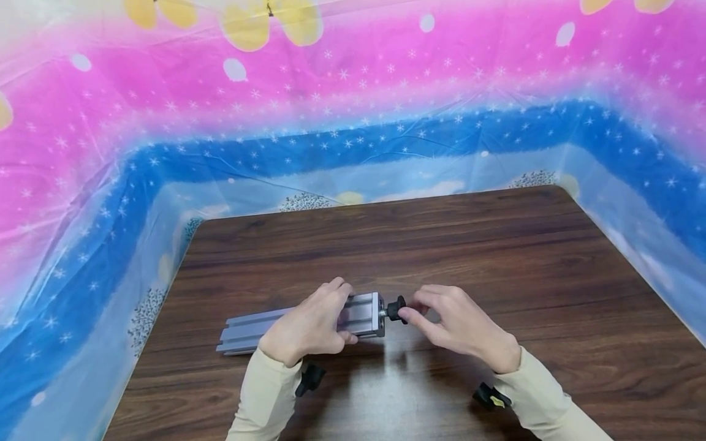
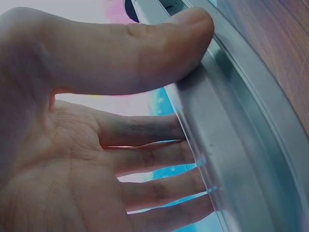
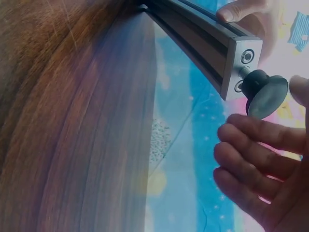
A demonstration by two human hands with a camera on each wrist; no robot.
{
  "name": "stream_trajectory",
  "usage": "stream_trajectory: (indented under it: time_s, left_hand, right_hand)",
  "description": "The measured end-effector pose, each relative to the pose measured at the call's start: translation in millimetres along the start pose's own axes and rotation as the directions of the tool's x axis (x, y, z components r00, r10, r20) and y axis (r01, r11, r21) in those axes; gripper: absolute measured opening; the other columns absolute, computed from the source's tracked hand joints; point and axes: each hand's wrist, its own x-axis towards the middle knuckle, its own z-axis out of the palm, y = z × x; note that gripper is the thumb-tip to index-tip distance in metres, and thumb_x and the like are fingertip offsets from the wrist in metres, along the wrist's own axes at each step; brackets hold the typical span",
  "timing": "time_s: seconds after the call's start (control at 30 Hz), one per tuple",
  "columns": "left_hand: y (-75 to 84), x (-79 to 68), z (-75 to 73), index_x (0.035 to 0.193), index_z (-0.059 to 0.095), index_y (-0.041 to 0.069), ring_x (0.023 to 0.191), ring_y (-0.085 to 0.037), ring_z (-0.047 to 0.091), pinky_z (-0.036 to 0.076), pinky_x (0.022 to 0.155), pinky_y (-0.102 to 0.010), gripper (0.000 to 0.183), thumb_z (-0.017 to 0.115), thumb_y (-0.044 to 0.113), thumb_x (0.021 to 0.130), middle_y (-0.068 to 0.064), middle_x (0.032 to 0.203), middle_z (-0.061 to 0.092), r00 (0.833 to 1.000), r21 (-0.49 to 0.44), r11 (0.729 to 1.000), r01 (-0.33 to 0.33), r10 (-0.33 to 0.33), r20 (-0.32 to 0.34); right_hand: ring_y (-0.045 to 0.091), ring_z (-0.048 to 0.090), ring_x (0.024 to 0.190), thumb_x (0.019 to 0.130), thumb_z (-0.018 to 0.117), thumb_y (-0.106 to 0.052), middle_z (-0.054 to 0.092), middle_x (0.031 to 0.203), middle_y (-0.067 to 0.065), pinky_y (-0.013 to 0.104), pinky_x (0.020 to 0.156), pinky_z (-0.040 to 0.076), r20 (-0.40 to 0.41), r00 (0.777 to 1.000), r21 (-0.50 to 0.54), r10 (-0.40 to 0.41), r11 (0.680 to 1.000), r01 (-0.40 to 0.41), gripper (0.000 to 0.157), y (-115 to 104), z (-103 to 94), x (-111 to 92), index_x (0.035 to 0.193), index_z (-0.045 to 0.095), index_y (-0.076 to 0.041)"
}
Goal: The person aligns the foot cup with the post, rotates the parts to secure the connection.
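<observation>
A silver aluminium profile (image 1: 248,329) with long slots is held slantwise low over the table, its plate-covered end to the right. My left hand (image 1: 311,324) grips it near that end, thumb on the near side and fingers on the far side; the thumb presses its edge (image 2: 212,96) in the left wrist view. From the end plate (image 3: 239,65), which has screws in it, a threaded stud carries a black levelling foot (image 3: 268,96). At the foot's round rim, my right hand (image 1: 458,321) pinches with thumb and index finger. Its other fingers are extended below the foot.
Beneath everything lies a dark wood-grain table (image 1: 469,239) with rounded far corners. A pink and blue patterned cloth (image 1: 353,141) hangs around its back and sides. Black wrist-camera pieces (image 1: 311,380) sit by each sleeve.
</observation>
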Motion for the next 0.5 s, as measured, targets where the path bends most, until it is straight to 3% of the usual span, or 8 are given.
stream_trajectory:
  time_s: [0.1, 0.2, 0.27, 0.4, 0.5]
  left_hand:
    - [0.0, 0.2, -0.1, 0.109, 0.059, -0.003, 0.082, -0.02, 0.045, 0.043, 0.076, -0.036, 0.045, 0.085, 0.014, 0.076, -0.008, 0.096, 0.052, 1.0, 0.0, 1.0, 0.002, -0.002, 0.0]
    - [-0.2, 0.3, -0.5, 0.109, 0.059, -0.003, 0.083, -0.02, 0.046, 0.044, 0.076, -0.036, 0.046, 0.085, 0.014, 0.076, -0.008, 0.096, 0.052, 1.0, 0.007, 1.0, 0.001, -0.001, -0.003]
    - [-0.4, 0.4, -0.7, 0.109, 0.059, -0.003, 0.083, -0.02, 0.046, 0.044, 0.076, -0.036, 0.046, 0.085, 0.014, 0.076, -0.007, 0.096, 0.052, 1.0, 0.011, 1.0, 0.002, -0.002, -0.005]
    - [-0.6, 0.4, -0.6, 0.109, 0.059, -0.002, 0.083, -0.021, 0.046, 0.044, 0.076, -0.037, 0.045, 0.085, 0.014, 0.076, -0.007, 0.095, 0.051, 1.0, 0.006, 1.0, 0.007, -0.007, -0.002]
    - [-0.6, 0.2, -0.1, 0.109, 0.059, -0.002, 0.084, -0.021, 0.046, 0.044, 0.077, -0.037, 0.045, 0.085, 0.014, 0.076, -0.007, 0.096, 0.052, 1.0, 0.001, 1.0, 0.011, -0.011, 0.001]
  right_hand:
    - [0.005, 0.064, 0.081, 0.094, 0.072, -0.032, 0.068, 0.091, -0.007, 0.026, 0.073, 0.055, -0.009, 1.0, -0.006, -0.006, 1.0, 0.006, 0.017, -1.2, -3.2, -0.5, 0.098, 0.07, -0.016]
    - [0.014, 0.067, 0.108, 0.088, 0.079, -0.032, 0.069, 0.118, 0.003, 0.03, 0.093, 0.054, -0.024, 0.997, 0.026, -0.07, 0.997, 0.07, 0.046, -1.1, -6.6, -1.1, 0.125, 0.067, -0.008]
    - [0.018, 0.064, 0.117, 0.085, 0.083, -0.027, 0.065, 0.128, 0.007, 0.026, 0.101, 0.049, -0.02, 0.992, 0.051, -0.122, 0.991, 0.123, 0.059, -0.8, -8.0, -1.0, 0.135, 0.061, -0.006]
    - [0.019, 0.062, 0.119, 0.081, 0.083, -0.011, 0.063, 0.132, 0.008, 0.017, 0.105, 0.043, -0.008, 0.983, 0.079, -0.183, 0.98, 0.183, 0.06, -1.2, -8.2, 0.6, 0.137, 0.06, -0.005]
    - [0.017, 0.064, 0.115, 0.082, 0.082, -0.01, 0.065, 0.128, 0.006, 0.017, 0.102, 0.045, -0.011, 0.982, 0.075, -0.19, 0.979, 0.19, 0.055, -1.7, -7.4, 1.8, 0.133, 0.063, -0.005]
